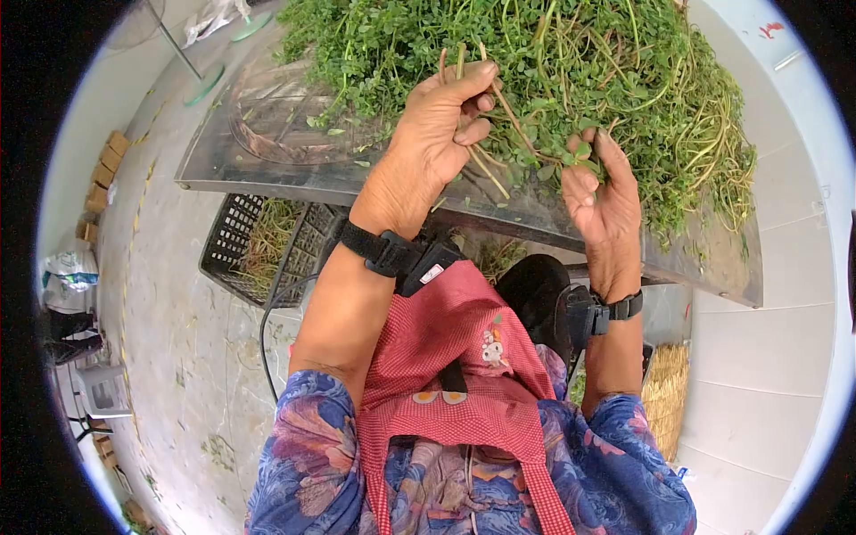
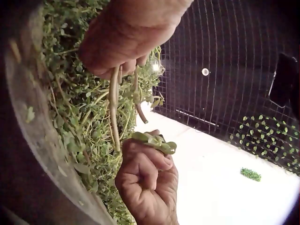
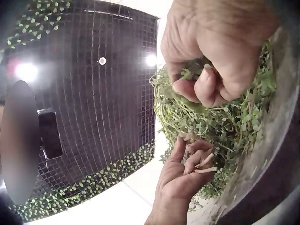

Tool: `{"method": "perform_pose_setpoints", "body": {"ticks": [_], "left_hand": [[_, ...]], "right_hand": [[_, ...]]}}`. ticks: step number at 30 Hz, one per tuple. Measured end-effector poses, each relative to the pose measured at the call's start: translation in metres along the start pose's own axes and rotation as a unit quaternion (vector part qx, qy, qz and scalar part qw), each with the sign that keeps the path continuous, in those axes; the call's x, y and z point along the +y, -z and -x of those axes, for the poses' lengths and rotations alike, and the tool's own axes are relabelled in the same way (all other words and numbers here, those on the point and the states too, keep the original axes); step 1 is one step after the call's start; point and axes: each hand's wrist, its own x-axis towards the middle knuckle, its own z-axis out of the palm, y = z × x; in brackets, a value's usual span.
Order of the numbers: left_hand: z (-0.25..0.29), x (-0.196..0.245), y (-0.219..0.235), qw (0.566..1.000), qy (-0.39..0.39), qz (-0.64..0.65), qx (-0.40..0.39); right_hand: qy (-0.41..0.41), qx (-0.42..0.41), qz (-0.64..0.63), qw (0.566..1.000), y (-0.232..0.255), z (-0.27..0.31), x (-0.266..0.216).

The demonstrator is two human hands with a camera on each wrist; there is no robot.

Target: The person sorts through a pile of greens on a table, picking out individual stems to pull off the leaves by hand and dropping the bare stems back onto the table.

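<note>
Several pale brown stems (image 1: pixel 486 171) are gripped in the left hand (image 1: pixel 435 125), their ends sticking out above and below the fingers. In the left wrist view the stems (image 2: pixel 114 110) hang from the left hand (image 2: pixel 126 35). The right hand (image 1: pixel 604 192) pinches a small leafy sprig (image 1: pixel 580 153) between thumb and fingers, to the right of the left hand. The right wrist view has the right hand (image 3: pixel 215 56) curled round green leaves, partly hidden by the fingers. A large heap of leafy green plants (image 1: pixel 624 80) lies just beyond both hands.
The heap lies on a dark table (image 1: pixel 294 165) whose near edge runs under the hands. Below it on the left stands a black plastic crate (image 1: pixel 241 281) with stems inside. A stand with a round green base (image 1: pixel 204 85) is at the back left.
</note>
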Motion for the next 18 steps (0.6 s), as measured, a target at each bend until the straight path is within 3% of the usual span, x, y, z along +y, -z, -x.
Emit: {"method": "perform_pose_setpoints", "body": {"ticks": [4,8,10,14,16,18], "left_hand": [[0.0,-0.004,-0.002,1.0,0.0,-0.024,0.018],[0.001,-0.008,-0.004,0.999,0.002,-0.053,0.008],[0.002,-0.01,-0.005,0.999,0.003,-0.049,0.007],[-0.002,-0.001,0.001,0.998,-0.042,-0.029,0.047],[-0.002,0.009,0.006,0.998,-0.042,-0.018,0.033],[0.002,0.017,0.002,0.998,-0.049,-0.03,0.034]], "right_hand": [[0.005,0.035,0.101,0.994,-0.006,-0.002,0.003],[0.022,0.018,0.195,0.98,-0.02,-0.008,0.013],[0.039,0.027,0.327,0.944,-0.026,-0.012,0.016],[0.026,0.027,0.36,0.932,-0.025,0.006,0.024],[-0.024,-0.06,0.323,0.944,-0.018,0.025,0.025],[-0.01,-0.028,0.318,0.948,-0.013,0.03,0.017]]}}
